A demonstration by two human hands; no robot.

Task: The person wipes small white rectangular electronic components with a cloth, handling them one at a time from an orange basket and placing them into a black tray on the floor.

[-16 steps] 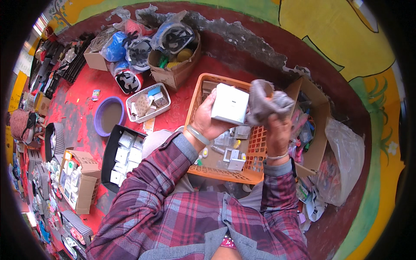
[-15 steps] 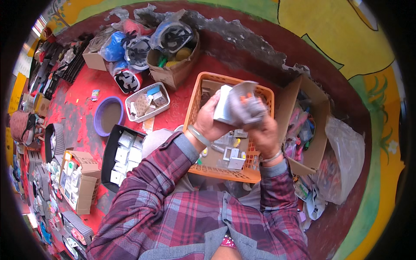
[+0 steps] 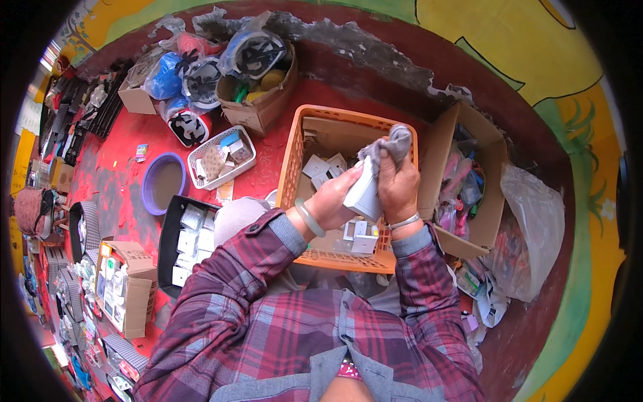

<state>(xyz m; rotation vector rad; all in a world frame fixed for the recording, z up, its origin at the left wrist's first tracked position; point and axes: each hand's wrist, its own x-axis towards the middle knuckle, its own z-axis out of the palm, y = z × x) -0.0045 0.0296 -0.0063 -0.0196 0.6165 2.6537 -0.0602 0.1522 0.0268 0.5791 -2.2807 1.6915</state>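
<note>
Both hands have dropped a little toward the body since the earlier views, and the white box now shows its narrow edge rather than its broad face. Left hand (image 3: 333,201) is closed around the white box (image 3: 364,192), gripping it from below and behind; right hand (image 3: 396,184) is closed on a grey cloth (image 3: 392,144), pressing it against the box's right side. Box and cloth are held up over the orange plastic crate (image 3: 292,167), which holds more small white boxes (image 3: 327,167).

Wiping seems to be the step in hand. To do it well, I judge the left hand should brace the box firmly and turn it face by face while the cloth sweeps each side and corner in turn.

Box itself looks small, rectangular, plain white and rigid, with crisp edges.
</note>
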